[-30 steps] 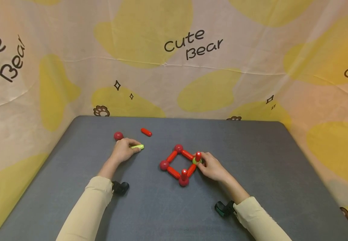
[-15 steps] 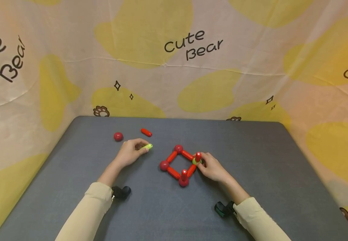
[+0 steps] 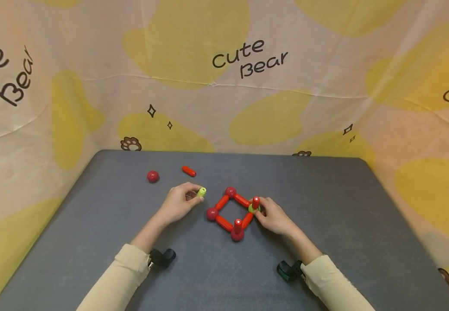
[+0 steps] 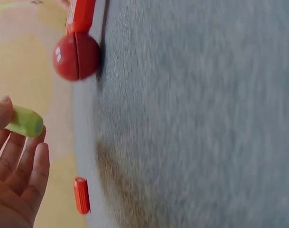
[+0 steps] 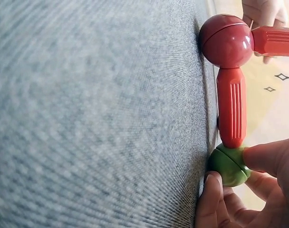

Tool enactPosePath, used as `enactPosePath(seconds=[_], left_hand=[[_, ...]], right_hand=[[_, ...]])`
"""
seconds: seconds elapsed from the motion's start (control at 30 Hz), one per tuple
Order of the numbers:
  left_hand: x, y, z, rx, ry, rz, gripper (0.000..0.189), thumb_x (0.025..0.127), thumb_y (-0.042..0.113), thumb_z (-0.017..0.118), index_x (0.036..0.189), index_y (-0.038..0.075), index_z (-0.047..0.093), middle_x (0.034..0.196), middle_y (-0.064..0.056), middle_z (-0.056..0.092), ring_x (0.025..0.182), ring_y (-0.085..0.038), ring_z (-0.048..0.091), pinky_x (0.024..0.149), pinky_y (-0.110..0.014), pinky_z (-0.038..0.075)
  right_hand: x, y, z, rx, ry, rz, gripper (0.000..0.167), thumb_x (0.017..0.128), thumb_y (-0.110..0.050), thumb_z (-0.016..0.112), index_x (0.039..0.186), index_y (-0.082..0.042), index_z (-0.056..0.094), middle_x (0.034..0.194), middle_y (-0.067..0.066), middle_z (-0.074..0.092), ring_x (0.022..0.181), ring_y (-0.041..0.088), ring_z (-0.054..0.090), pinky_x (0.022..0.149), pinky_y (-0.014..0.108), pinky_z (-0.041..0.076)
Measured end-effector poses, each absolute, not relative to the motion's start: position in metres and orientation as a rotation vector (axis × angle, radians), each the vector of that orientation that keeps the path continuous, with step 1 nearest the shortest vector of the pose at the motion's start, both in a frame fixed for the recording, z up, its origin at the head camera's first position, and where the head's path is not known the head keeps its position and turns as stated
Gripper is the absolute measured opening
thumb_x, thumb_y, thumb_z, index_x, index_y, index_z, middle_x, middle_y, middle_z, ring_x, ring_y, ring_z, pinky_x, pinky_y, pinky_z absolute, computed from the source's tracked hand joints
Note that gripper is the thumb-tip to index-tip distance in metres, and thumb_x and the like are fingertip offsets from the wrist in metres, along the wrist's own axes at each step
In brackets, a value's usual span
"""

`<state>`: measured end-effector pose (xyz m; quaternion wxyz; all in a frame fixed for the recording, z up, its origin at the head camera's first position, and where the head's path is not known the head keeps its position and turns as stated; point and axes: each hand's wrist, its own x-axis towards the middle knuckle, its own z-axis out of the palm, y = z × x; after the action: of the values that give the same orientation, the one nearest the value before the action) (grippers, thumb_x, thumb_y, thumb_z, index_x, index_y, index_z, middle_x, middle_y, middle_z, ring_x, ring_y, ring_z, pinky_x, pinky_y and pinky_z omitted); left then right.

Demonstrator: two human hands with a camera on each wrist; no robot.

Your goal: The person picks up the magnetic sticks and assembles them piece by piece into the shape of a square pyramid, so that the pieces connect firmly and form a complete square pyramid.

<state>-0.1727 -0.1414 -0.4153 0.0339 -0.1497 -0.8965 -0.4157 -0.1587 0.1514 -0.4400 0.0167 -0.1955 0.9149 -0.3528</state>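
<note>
Between thumb and fingers, my left hand (image 3: 178, 202) pinches a yellow-green rod (image 3: 202, 192), lifted off the table to the left of a four-sided frame of balls and red rods. The rod's end also shows in the left wrist view. My right hand (image 3: 274, 216) pinches the green ball (image 5: 228, 166) at the frame's right corner. Red balls (image 3: 212, 214) form the other corners, joined by red rods (image 3: 224, 223) lying flat. One red rod (image 3: 256, 202) stands upright on the green ball, and another upright rod (image 3: 238, 225) on the nearest red ball (image 3: 237, 235).
A loose red ball (image 3: 152, 176) and a loose red rod (image 3: 188, 171) lie at the back left of the grey table (image 3: 306, 185). Behind the table hangs a patterned cloth (image 3: 193, 99). Each wrist wears a black camera (image 3: 163, 258).
My left hand has carried the yellow-green rod rightward, from near the loose red ball toward the frame, and turned its end up. The right hand and the frame have stayed put.
</note>
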Motion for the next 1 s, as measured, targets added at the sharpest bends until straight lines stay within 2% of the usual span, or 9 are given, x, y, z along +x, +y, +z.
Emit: enactPosePath(seconds=[0.2, 0.43, 0.6, 1.0], left_hand=[[-0.167, -0.132, -0.414, -0.426, -2.724, -1.386, 0.025, 0.078, 0.012, 0.073, 0.102, 0.01, 0.065, 0.092, -0.003, 0.067, 0.084, -0.015, 0.065, 0.071, -0.027, 0.053], [-0.162, -0.123, -0.417, -0.517, -2.712, -1.507, 0.023, 0.078, 0.008, 0.072, 0.1, 0.009, 0.066, 0.09, -0.001, 0.066, 0.084, -0.012, 0.065, 0.072, -0.024, 0.052], [-0.159, -0.118, -0.42, -0.567, -2.712, -1.542, 0.021, 0.078, 0.006, 0.071, 0.099, 0.006, 0.066, 0.091, -0.001, 0.066, 0.083, -0.011, 0.064, 0.072, -0.024, 0.052], [-0.158, -0.117, -0.425, -0.592, -2.697, -1.585, 0.02, 0.079, 0.007, 0.071, 0.098, 0.009, 0.066, 0.09, -0.001, 0.066, 0.083, -0.011, 0.064, 0.07, -0.024, 0.051]], right_hand=[[-0.158, 0.151, -0.439, -0.594, 2.847, -1.084, 0.025, 0.083, -0.006, 0.061, 0.108, -0.007, 0.062, 0.088, 0.008, 0.056, 0.073, 0.015, 0.047, 0.063, 0.025, 0.04], [-0.158, 0.151, -0.439, -0.566, 2.829, -1.074, 0.025, 0.085, -0.008, 0.061, 0.11, -0.007, 0.062, 0.088, 0.008, 0.054, 0.073, 0.015, 0.046, 0.062, 0.026, 0.039], [-0.158, 0.151, -0.439, -0.57, 2.83, -1.075, 0.024, 0.085, -0.008, 0.061, 0.109, -0.007, 0.062, 0.088, 0.008, 0.055, 0.073, 0.015, 0.046, 0.062, 0.026, 0.039], [-0.158, 0.15, -0.44, -0.559, 2.845, -1.095, 0.025, 0.084, -0.007, 0.061, 0.109, -0.008, 0.062, 0.087, 0.008, 0.055, 0.073, 0.015, 0.047, 0.062, 0.025, 0.039]])
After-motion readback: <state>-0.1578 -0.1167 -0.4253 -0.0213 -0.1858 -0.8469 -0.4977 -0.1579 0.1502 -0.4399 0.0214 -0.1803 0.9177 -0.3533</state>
